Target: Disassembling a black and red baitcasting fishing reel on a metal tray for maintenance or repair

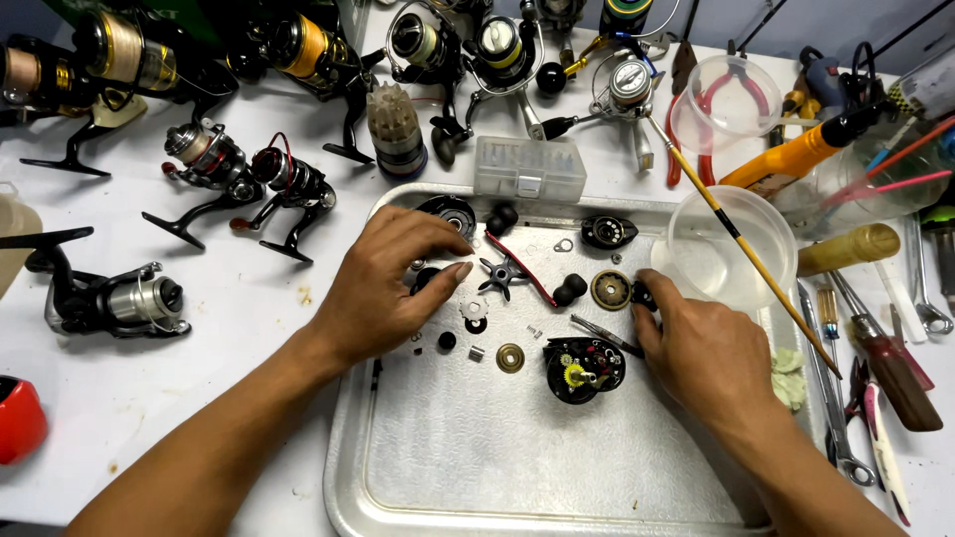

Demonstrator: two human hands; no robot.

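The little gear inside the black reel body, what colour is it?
Bright yellow gear in the reel body, head view.

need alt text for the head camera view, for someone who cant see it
Two bare hands work over a metal tray of small fishing reel parts: the left hand rests on small pieces, the right hand touches a black part beside an opened black reel body. Spinning reels, pliers and a clear plastic bowl surround the tray.

Reel parts spread on a metal tray

The open black reel body (585, 369) lies mid-tray with a yellow gear exposed, just beside the right hand (708, 356), whose fingers (647, 295) touch a small black part (642, 294) next to a brass-coloured round gear (610, 289). The left hand (388, 283) rests fingers-down over a small dark part (426, 278), near the black star wheel (500, 274) and red-and-black crank handle (532, 270).
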